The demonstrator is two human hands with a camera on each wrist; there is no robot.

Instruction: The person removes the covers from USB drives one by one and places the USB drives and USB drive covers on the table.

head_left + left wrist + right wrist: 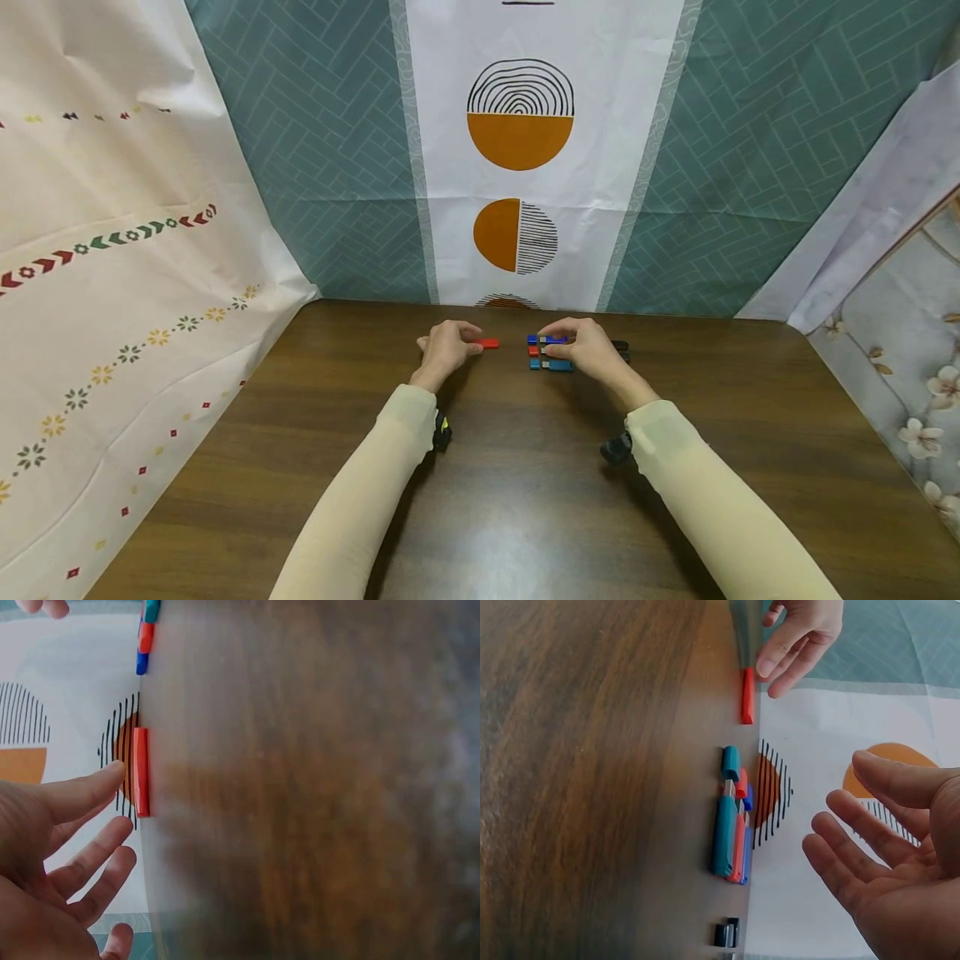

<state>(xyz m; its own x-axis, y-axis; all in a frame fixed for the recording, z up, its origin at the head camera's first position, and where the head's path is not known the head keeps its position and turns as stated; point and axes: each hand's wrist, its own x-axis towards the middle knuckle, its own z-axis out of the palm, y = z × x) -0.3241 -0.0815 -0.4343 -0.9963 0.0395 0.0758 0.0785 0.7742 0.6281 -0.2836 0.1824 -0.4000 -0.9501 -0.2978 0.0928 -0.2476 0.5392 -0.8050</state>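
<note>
My left hand [444, 350] is over the back of the table, its fingertips right at the left end of a slim red stick [490, 343]. In the left wrist view its thumb and fingers are spread apart with nothing between them. My right hand [592, 350] hovers over three uncapped USB flash drives: a teal one [724, 834], a red one [737, 851] and a blue one [746, 855]. Their teal cap [535, 364], red cap [533, 351] and blue cap [532, 340] lie just left of the metal plugs. The right fingers are loosely bent, holding nothing.
Black pieces [620, 345] lie to the right of the drives, partly hidden by my right hand in the head view. The brown wooden table [510, 500] ends at a patterned cloth [345, 167] at the back. Another cloth [135, 333] hangs along the left.
</note>
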